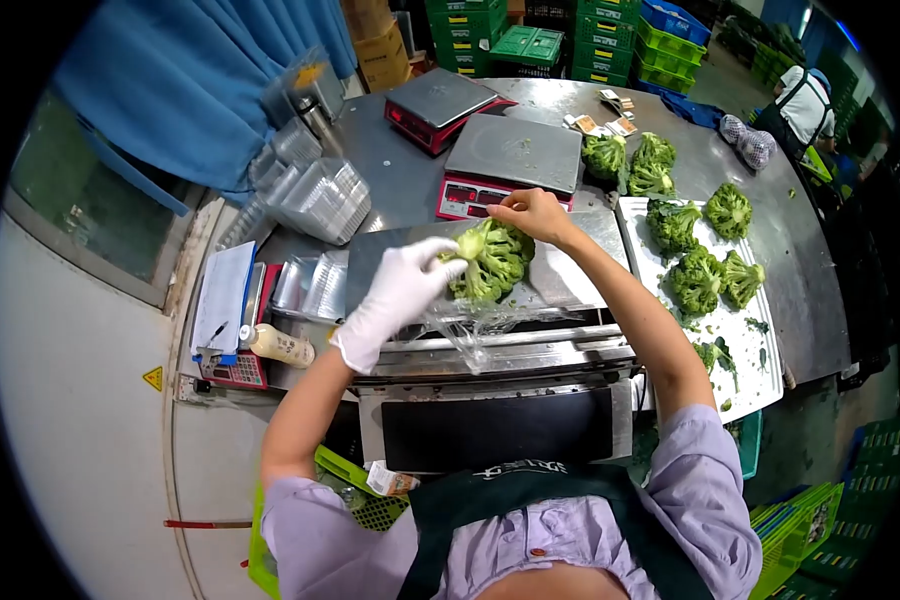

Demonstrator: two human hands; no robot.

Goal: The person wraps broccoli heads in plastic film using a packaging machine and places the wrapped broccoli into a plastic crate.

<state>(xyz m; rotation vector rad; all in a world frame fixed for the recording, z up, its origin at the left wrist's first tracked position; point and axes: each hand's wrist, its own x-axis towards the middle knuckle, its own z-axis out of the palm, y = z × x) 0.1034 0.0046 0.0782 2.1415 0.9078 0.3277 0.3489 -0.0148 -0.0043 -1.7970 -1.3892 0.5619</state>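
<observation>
A head of broccoli lies stem up on the steel wrapping machine in front of me. My left hand, in a white glove, is closed on its pale stem from the left. My bare right hand is at the broccoli's upper right edge, its thumb and fingers pinched together; what they hold is too small to make out. Clear plastic film hangs crumpled below the broccoli, over the machine's front bar.
Behind the machine stand two red scales. At right, a white tray carries several broccoli heads, with more beyond it. Clear plastic trays, a bottle and a clipboard are at left. Another person works at far right.
</observation>
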